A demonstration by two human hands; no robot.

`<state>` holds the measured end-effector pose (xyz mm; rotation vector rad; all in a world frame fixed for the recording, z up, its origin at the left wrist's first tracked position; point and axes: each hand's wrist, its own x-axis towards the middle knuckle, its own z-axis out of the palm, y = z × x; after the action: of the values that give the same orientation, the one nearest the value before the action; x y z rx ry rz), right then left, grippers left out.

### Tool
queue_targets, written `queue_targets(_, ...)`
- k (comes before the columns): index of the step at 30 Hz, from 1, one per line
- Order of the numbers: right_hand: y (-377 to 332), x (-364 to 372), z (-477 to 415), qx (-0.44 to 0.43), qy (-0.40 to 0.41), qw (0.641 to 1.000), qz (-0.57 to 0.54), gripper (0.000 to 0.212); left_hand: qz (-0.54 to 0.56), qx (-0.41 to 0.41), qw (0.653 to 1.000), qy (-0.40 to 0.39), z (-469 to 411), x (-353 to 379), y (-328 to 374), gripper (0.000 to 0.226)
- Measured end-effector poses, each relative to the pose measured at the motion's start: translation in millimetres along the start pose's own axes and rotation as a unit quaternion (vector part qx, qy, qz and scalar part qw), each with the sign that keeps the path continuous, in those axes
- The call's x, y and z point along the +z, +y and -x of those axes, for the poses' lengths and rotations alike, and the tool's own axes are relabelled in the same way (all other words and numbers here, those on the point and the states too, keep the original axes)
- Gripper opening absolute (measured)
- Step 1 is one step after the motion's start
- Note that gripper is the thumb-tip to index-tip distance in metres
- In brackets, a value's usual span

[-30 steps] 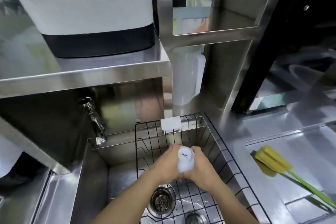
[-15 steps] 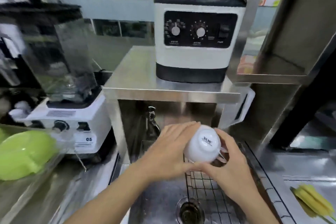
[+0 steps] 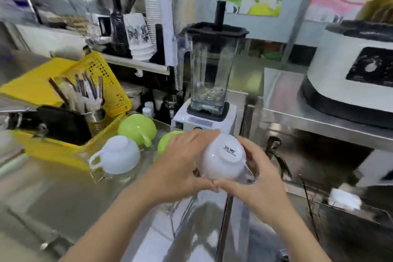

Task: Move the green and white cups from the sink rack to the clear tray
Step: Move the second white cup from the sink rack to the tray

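Note:
Both hands hold one white cup (image 3: 223, 159) upside down, its printed base facing me, above the counter's edge. My left hand (image 3: 180, 164) wraps its left side and my right hand (image 3: 255, 178) cups its right side and handle. To the left, on the clear tray (image 3: 119, 178), another white cup (image 3: 116, 157) lies inverted with its handle toward me. A green cup (image 3: 137, 128) sits behind it, and a second green cup (image 3: 168, 141) is partly hidden by my left hand. The wire sink rack (image 3: 314, 202) shows at lower right.
A yellow plastic basket (image 3: 106, 95) with utensils stands left of the tray. A blender (image 3: 209, 78) rises just behind the cups. A white appliance (image 3: 353, 70) sits on a steel shelf at right, with a faucet (image 3: 274, 144) under it.
The white cup has risen out of the sink rack and travelled left with both hands. My view has swung left, bringing the tray and the cups on it into sight.

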<state>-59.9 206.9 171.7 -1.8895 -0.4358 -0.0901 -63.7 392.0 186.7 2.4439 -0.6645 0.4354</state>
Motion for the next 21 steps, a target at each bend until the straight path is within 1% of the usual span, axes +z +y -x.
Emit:
queue_targets(4,-9.1,45.7,-8.1,0.004,-0.062,0.998,-0.006,0.070,0.051,-0.079,0.995,-0.025,32.1,-24.8,-28.6,0.088)
queue_targets(7,-6.4,74.8,-11.7,0.020,-0.092,0.996,0.000,0.070,0.091,-0.147,0.983,-0.057,53.6,-31.5,-49.5,0.097)
queue_targets(10,-1.5,96.1,-16.2,0.040,-0.113,0.993,0.023,0.072,0.091,-0.179,0.977,-0.075,66.5,-29.4,-70.0,0.103)
queue_targets(12,1.4,105.1,-19.9,0.049,-0.123,0.991,0.039,0.066,0.093,-0.193,0.973,-0.091,70.4,-27.4,-79.2,0.104)
queue_targets(15,2.8,113.1,-23.5,0.059,-0.139,0.987,0.058,0.066,0.109,-0.205,0.968,-0.094,75.0,-27.5,-86.9,0.099)
queue_targets(19,6.9,123.5,-26.2,0.061,-0.152,0.982,0.095,0.057,0.127,-0.200,0.967,-0.092,79.2,-29.0,-90.9,0.078)
queue_targets(21,11.9,130.1,-27.2,0.064,-0.142,0.981,0.113,0.058,0.138,-0.197,0.966,-0.093,80.9,-30.2,-91.7,0.074)
